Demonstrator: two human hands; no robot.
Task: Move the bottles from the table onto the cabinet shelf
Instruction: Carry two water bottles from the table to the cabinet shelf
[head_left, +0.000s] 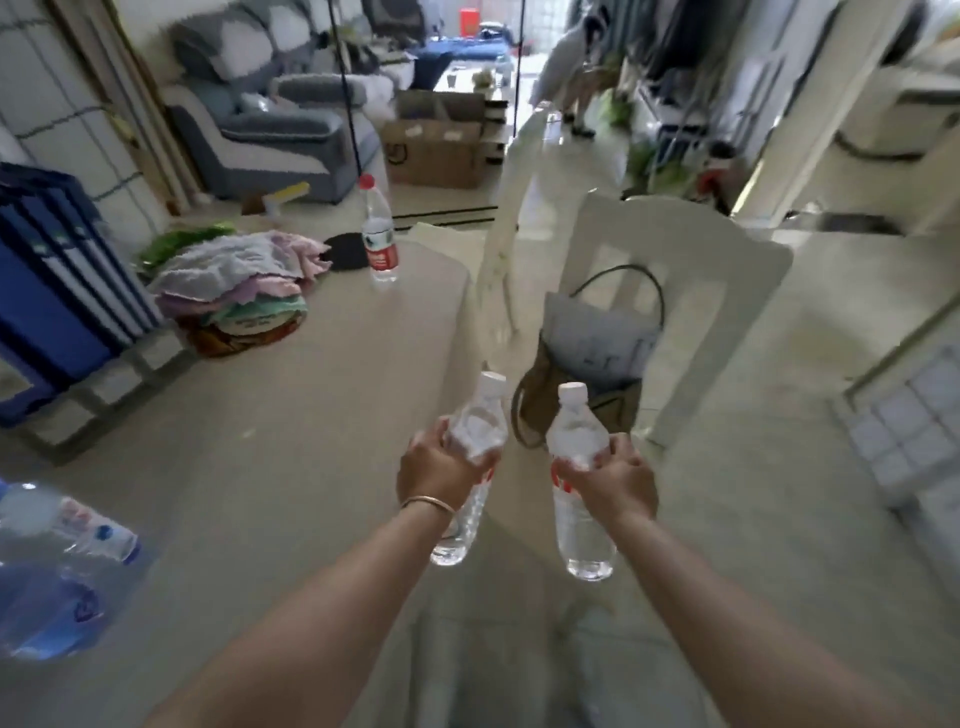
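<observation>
Left arm: we extend it forward from the lower left, forearm bare, a thin bangle (428, 503) at the wrist. Left hand (439, 467): we curl fingers and thumb round the upper body of a clear bottle (470, 467), which tilts with its cap away from us.

Right arm: we extend it forward from the lower right, forearm bare. Right hand (615, 480): we wrap its fingers round the middle of a second bottle (579, 483), near upright.

Both hands sit level, close together, not touching.
</observation>
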